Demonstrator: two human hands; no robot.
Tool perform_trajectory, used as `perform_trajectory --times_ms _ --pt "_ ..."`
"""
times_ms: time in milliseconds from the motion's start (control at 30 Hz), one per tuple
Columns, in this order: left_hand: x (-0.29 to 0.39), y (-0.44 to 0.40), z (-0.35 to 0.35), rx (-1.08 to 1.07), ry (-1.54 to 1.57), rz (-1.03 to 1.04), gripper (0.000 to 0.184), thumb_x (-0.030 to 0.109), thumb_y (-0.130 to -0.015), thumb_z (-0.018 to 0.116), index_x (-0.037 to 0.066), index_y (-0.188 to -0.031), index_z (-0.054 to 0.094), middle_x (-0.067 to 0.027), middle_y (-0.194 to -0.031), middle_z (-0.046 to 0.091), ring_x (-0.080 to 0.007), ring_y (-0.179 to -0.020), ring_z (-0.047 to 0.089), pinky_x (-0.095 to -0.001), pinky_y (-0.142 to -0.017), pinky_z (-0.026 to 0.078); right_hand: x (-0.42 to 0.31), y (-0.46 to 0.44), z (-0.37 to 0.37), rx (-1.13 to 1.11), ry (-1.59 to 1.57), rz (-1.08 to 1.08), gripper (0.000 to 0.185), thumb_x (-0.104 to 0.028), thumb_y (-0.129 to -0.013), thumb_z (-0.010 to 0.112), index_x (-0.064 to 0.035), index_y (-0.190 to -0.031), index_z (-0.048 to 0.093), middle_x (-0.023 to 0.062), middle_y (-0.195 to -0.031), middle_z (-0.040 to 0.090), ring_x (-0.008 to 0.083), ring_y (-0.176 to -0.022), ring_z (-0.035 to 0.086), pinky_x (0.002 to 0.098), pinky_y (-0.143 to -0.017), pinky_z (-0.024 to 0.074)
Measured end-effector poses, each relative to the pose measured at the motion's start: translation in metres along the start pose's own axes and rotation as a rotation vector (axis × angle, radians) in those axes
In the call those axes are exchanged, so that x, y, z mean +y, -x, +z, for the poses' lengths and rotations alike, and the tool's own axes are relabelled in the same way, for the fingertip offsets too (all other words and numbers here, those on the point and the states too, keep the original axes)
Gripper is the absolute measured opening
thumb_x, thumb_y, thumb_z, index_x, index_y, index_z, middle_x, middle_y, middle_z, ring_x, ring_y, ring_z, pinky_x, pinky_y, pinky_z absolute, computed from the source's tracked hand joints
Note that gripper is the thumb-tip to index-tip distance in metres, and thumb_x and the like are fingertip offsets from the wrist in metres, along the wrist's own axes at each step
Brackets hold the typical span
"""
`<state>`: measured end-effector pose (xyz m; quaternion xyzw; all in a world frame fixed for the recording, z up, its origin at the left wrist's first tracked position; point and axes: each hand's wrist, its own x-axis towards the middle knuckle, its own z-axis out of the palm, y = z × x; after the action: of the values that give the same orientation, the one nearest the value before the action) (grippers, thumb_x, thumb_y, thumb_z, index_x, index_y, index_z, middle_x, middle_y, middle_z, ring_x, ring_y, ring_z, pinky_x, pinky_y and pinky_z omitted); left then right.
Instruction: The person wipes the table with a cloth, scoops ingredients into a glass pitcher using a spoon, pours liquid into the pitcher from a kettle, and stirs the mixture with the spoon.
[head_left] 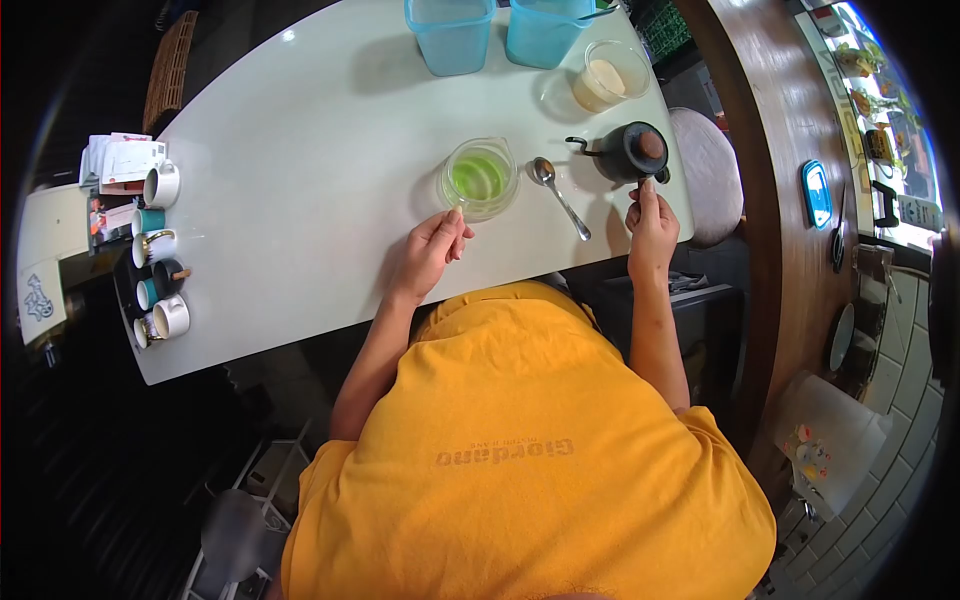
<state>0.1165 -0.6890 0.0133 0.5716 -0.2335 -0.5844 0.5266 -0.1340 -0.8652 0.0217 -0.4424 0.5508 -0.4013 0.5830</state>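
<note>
A clear glass cup (507, 195) with a pouring lip holds bright green liquid and stands on the white table. At its near edge my left hand (432, 252) is closed, thumb and fingers pinched on the cup. My right hand (653, 228) grips the handle of a small black gooseneck kettle (622, 150). The kettle has a brown knob on its lid, and its thin spout points left. Between cup and kettle lies a metal spoon (565, 203), bowl end away from me.
Two blue plastic containers (450, 40) stand at the table's (300, 180) far edge. Right of them is a clear cup of pale powder (604, 80). Several mugs (162, 185) line the left edge. A round stool (706, 175) and wooden counter (770, 200) are on the right.
</note>
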Motion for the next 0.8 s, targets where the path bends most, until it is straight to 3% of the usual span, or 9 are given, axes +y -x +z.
perform_trajectory --times_ms 367,433,667,767,800 --pt "0.001 -0.002 -0.003 0.013 -0.030 -0.039 0.036 0.040 -0.102 0.043 0.013 -0.079 0.050 -0.0037 -0.090 0.059 -0.0047 -0.067 0.047 -0.0196 -0.059 0.036 0.020 -0.005 0.003 0.060 0.073 -0.014 0.034 -0.030 -0.099 0.054 0.0010 -0.085 0.059 -0.0046 -0.060 0.039 0.0037 -0.052 0.032 0.0218 -0.049 0.0235" --pt "0.002 -0.002 -0.003 -0.007 -0.028 -0.037 0.036 0.040 -0.102 0.043 0.012 -0.080 0.050 -0.0039 -0.089 0.058 -0.0046 -0.067 0.046 -0.0195 -0.059 0.035 0.022 -0.005 0.000 0.066 0.108 -0.013 0.039 -0.033 -0.097 0.056 0.0035 -0.085 0.064 -0.0028 -0.064 0.047 0.0053 -0.059 0.039 0.0227 -0.054 0.0298" --pt "0.003 -0.003 -0.006 -0.038 -0.033 -0.052 0.036 0.040 -0.102 0.042 0.012 -0.080 0.049 -0.0037 -0.090 0.057 -0.0045 -0.067 0.045 -0.0194 -0.059 0.035 0.012 -0.003 0.000 0.034 0.157 -0.023 0.040 -0.035 -0.099 0.052 0.0021 -0.088 0.064 -0.0038 -0.060 0.045 0.0046 -0.055 0.039 0.0211 -0.052 0.0291" --pt "0.005 -0.003 -0.005 -0.049 -0.035 -0.062 0.037 0.040 -0.102 0.042 0.012 -0.079 0.049 -0.0036 -0.090 0.057 -0.0044 -0.067 0.045 -0.0194 -0.059 0.035 0.000 0.002 -0.001 -0.048 0.278 0.028 0.041 -0.036 -0.100 0.049 0.0027 -0.100 0.063 0.0010 -0.073 0.052 0.0052 -0.066 0.045 0.0211 -0.058 0.0337" --pt "0.007 -0.002 -0.005 -0.047 -0.037 -0.076 0.037 0.041 -0.102 0.042 0.012 -0.079 0.049 -0.0036 -0.089 0.056 -0.0044 -0.067 0.045 -0.0194 -0.059 0.035 -0.009 0.010 0.007 0.102 0.273 -0.064 0.040 -0.035 -0.101 0.047 0.0024 -0.107 0.059 0.0034 -0.082 0.053 0.0057 -0.073 0.046 0.0216 -0.062 0.0351"
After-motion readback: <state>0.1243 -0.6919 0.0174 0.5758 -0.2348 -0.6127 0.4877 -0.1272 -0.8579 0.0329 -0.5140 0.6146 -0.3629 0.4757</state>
